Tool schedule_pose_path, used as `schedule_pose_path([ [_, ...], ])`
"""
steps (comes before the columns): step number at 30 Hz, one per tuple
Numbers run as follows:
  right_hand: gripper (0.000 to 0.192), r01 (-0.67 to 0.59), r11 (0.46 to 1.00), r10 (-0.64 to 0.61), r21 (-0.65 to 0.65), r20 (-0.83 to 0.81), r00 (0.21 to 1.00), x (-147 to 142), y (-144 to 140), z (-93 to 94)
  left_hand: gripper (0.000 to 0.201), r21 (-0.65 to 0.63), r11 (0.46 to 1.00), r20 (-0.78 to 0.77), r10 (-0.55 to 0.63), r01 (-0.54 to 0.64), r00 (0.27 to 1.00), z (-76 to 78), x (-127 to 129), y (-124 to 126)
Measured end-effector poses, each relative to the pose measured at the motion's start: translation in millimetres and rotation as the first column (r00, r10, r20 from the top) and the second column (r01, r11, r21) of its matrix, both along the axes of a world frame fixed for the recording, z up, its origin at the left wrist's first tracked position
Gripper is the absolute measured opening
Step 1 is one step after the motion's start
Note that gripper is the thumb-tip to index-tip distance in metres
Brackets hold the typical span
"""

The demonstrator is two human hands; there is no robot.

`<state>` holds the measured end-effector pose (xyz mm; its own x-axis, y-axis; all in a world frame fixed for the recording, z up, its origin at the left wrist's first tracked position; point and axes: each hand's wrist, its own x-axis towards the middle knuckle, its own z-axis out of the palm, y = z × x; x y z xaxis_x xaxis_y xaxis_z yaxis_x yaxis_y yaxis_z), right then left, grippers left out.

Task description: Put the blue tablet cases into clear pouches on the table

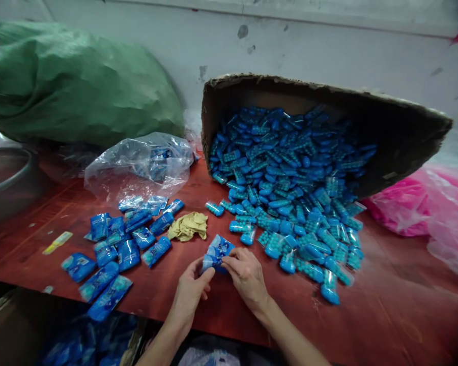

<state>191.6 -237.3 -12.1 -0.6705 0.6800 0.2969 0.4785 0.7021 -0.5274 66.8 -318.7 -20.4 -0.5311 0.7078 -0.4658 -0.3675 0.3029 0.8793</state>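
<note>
Here, near the desk's (385, 305) front edge, our left hand (191, 290) and right hand (246, 274) pinch a blue packet (217, 252) between closed fingertips. Left lie filled packets (110, 254); behind, a yellow glove (188, 225), then loose blue pieces (301, 239) spilling from the tipped cardboard box (366, 107).

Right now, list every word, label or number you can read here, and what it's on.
None can be read.
Blue packet held by left hand and right hand: print blurred.
Packets on the table: labels too small.
Yellow strip: no legible marks.
Box: no print visible.
</note>
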Motion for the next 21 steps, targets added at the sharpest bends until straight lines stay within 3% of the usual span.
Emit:
schedule_pose_path([
  [2, 0.017, 0.000, 0.992, -0.019, -0.129, -0.144, 0.989, 0, -11, -0.5, 0.031, 0.010, 0.999, 0.085, -0.039, 0.038, 0.996, 0.8, 6, 1],
  [4, 0.027, 0.044, 0.935, -0.148, -0.352, -0.272, 0.951, -2, -18, -5.5, 0.028, 0.027, 0.999, 0.130, -0.035, 0.032, 0.991, 0.6, 10, 2],
  [7, 0.024, -0.006, 0.711, -0.312, -0.703, -0.324, 0.893, -7, -20, -15.0, 0.028, 0.042, 0.999, 0.117, -0.017, 0.012, 0.993, -3.3, 15, 4],
  [9, 0.013, -0.082, 0.593, -0.327, -0.801, -0.332, 0.885, -10, -18, -18.2, 0.028, 0.046, 0.999, 0.075, 0.015, -0.019, 0.997, -7.5, 17, 5],
  [10, 0.014, -0.097, 0.567, -0.336, -0.818, -0.337, 0.880, -11, -18, -18.3, 0.028, 0.049, 0.998, 0.052, 0.037, -0.040, 0.998, -9.4, 19, 6],
  [12, 0.016, -0.056, 0.584, -0.372, -0.810, -0.328, 0.868, -13, -19, -15.8, 0.028, 0.061, 0.996, 0.022, 0.067, -0.068, 0.998, -12.0, 20, 9],
  [16, 0.020, 0.061, 0.700, -0.379, -0.712, -0.297, 0.876, -14, -23, -5.7, 0.031, 0.068, 0.994, 0.084, 0.078, -0.084, 0.993, -9.8, 23, 15],
  [21, 0.023, 0.084, 0.745, -0.363, -0.662, -0.296, 0.884, -13, -27, -3.7, 0.033, 0.097, 0.993, 0.212, 0.039, -0.061, 0.977, -4.0, 28, 18],
])
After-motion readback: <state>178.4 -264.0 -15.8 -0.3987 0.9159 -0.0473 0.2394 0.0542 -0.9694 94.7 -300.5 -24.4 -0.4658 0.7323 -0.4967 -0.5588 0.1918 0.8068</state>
